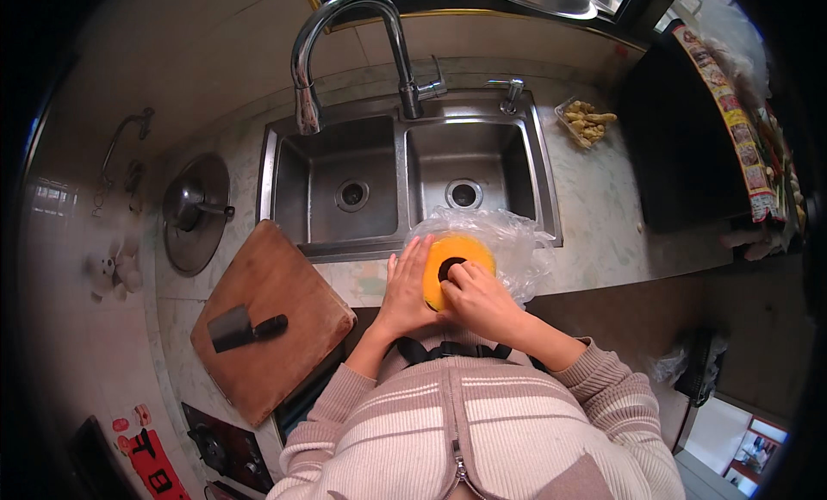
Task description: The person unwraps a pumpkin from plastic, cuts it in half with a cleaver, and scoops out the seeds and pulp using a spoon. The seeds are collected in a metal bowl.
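Observation:
A cut piece of pumpkin [460, 246], with bright orange flesh around a dark round hollow, is held up near the counter's front edge. My left hand [409, 280] grips it from the left, fingers spread along its side. The curled fingers of my right hand [483, 295] are at the hollow, with the thumb by its lower edge. Their tips are partly hidden, so I cannot tell whether they pinch something. A clear plastic bag [520, 258] lies crumpled behind and to the right of the pumpkin, overlapping the sink's front rim.
Behind is a double-bowl steel sink [400, 177] with a tall faucet [349, 2]. On the left, a cleaver [232, 329] rests on a wooden cutting board [278, 364], beside a pan lid [194, 232] and a cooktop [226, 445]. Ginger [586, 122] sits in a clear tray at right.

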A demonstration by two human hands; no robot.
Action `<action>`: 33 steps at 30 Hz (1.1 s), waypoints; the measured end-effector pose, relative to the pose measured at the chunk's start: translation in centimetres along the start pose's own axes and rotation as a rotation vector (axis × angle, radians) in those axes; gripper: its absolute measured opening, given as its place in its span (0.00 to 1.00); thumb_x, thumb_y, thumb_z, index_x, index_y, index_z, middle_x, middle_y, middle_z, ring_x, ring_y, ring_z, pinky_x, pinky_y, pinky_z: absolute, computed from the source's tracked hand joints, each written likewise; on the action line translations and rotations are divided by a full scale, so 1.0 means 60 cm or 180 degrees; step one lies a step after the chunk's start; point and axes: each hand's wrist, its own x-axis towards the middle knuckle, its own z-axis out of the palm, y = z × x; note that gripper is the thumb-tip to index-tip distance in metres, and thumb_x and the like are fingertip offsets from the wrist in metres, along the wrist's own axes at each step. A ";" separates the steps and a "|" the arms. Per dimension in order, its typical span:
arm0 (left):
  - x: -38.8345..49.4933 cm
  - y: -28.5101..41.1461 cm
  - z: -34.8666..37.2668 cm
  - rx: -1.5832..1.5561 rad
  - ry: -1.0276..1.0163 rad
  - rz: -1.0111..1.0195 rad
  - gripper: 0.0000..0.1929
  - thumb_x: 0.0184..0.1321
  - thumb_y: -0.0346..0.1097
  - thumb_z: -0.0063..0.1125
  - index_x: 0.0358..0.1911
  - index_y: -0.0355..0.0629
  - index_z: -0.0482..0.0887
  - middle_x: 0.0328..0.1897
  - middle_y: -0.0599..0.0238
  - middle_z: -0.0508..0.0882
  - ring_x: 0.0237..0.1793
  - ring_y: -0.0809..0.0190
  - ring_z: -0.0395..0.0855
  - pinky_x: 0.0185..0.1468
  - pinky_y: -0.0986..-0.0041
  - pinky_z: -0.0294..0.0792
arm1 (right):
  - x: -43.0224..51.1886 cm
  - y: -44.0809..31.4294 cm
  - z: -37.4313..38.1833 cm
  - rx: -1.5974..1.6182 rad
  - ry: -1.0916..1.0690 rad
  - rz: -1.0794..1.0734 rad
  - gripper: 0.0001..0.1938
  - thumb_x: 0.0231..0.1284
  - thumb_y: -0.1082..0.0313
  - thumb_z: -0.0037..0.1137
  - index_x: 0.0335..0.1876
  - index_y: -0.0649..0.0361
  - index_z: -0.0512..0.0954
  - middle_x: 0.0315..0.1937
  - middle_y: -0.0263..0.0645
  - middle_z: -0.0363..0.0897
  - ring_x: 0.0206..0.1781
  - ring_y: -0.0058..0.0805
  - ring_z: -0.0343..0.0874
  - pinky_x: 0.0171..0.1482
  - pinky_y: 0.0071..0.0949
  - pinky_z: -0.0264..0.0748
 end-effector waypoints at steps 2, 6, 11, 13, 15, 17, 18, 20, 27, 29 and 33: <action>0.000 -0.004 -0.010 -0.0129 0.0007 -0.0028 0.64 0.29 0.53 0.78 0.73 0.45 0.48 0.75 0.57 0.58 0.76 0.50 0.50 0.73 0.44 0.41 | -0.002 -0.002 -0.002 -0.0023 -0.0110 0.0025 0.22 0.48 0.53 0.65 0.45 0.60 0.78 0.46 0.41 0.73 0.57 0.38 0.70 0.61 0.43 0.63; -0.006 -0.010 -0.028 -0.0071 0.0000 -0.0147 0.66 0.26 0.55 0.78 0.73 0.44 0.48 0.75 0.55 0.57 0.76 0.48 0.49 0.73 0.44 0.40 | -0.005 -0.003 -0.010 0.0059 0.0182 -0.0174 0.28 0.48 0.49 0.66 0.52 0.58 0.76 0.53 0.37 0.72 0.66 0.37 0.65 0.71 0.56 0.46; -0.009 0.012 -0.014 0.0196 0.0345 -0.0274 0.68 0.27 0.56 0.78 0.72 0.37 0.45 0.74 0.46 0.55 0.75 0.43 0.48 0.72 0.46 0.40 | 0.006 0.011 0.000 0.0440 0.0026 -0.0470 0.32 0.46 0.50 0.67 0.55 0.63 0.74 0.52 0.40 0.72 0.62 0.38 0.68 0.72 0.53 0.46; -0.011 0.005 0.006 0.0143 0.0627 -0.0450 0.68 0.29 0.55 0.78 0.72 0.34 0.44 0.73 0.44 0.55 0.74 0.43 0.50 0.72 0.46 0.41 | 0.013 0.009 -0.004 0.0506 -0.0228 -0.0517 0.34 0.47 0.50 0.66 0.59 0.64 0.71 0.52 0.41 0.72 0.61 0.37 0.69 0.73 0.53 0.46; -0.011 0.005 0.012 0.0230 0.0643 -0.0470 0.65 0.35 0.52 0.76 0.71 0.31 0.42 0.72 0.43 0.57 0.72 0.42 0.53 0.72 0.47 0.42 | 0.019 0.006 -0.009 0.0657 -0.0257 -0.0452 0.36 0.46 0.51 0.67 0.59 0.65 0.70 0.47 0.42 0.75 0.57 0.38 0.72 0.73 0.52 0.47; -0.008 0.011 0.018 0.0328 0.0750 -0.0343 0.60 0.41 0.48 0.74 0.71 0.31 0.41 0.69 0.42 0.61 0.69 0.41 0.58 0.72 0.49 0.44 | 0.018 0.008 -0.005 0.0741 -0.0258 -0.0389 0.37 0.45 0.52 0.68 0.59 0.67 0.68 0.42 0.43 0.77 0.53 0.40 0.76 0.73 0.51 0.47; -0.008 0.015 0.024 0.0463 0.0767 -0.0327 0.60 0.41 0.48 0.73 0.71 0.31 0.42 0.69 0.42 0.62 0.70 0.41 0.58 0.72 0.49 0.43 | 0.016 0.010 0.000 0.0755 -0.0244 -0.0370 0.38 0.44 0.52 0.68 0.59 0.68 0.67 0.39 0.44 0.78 0.50 0.41 0.77 0.73 0.50 0.47; -0.009 0.021 0.036 0.0728 0.0804 -0.0299 0.58 0.43 0.49 0.72 0.71 0.31 0.43 0.69 0.42 0.62 0.71 0.43 0.57 0.72 0.47 0.41 | 0.013 0.012 0.005 0.0775 -0.0187 -0.0345 0.38 0.42 0.53 0.69 0.58 0.70 0.68 0.35 0.45 0.79 0.47 0.42 0.79 0.73 0.48 0.48; -0.021 0.040 0.034 0.0719 0.0496 -0.0348 0.64 0.34 0.61 0.74 0.71 0.34 0.46 0.72 0.48 0.59 0.74 0.49 0.54 0.72 0.41 0.34 | 0.013 0.035 -0.026 0.0267 -0.1235 -0.0685 0.33 0.40 0.47 0.69 0.45 0.72 0.76 0.38 0.48 0.81 0.51 0.41 0.79 0.75 0.45 0.40; -0.010 0.048 0.033 0.0702 0.0373 -0.0249 0.64 0.33 0.61 0.74 0.71 0.34 0.47 0.72 0.49 0.59 0.74 0.50 0.54 0.72 0.41 0.33 | 0.017 0.041 -0.030 -0.0027 -0.1449 -0.0805 0.34 0.40 0.44 0.68 0.43 0.72 0.78 0.40 0.49 0.81 0.53 0.40 0.78 0.76 0.45 0.36; 0.004 0.049 0.031 0.0604 0.0333 -0.0101 0.66 0.27 0.62 0.75 0.70 0.34 0.50 0.72 0.48 0.59 0.74 0.47 0.53 0.72 0.40 0.32 | 0.021 0.053 -0.037 -0.0221 -0.1486 -0.0906 0.33 0.43 0.42 0.65 0.43 0.71 0.78 0.43 0.49 0.81 0.58 0.38 0.75 0.76 0.45 0.35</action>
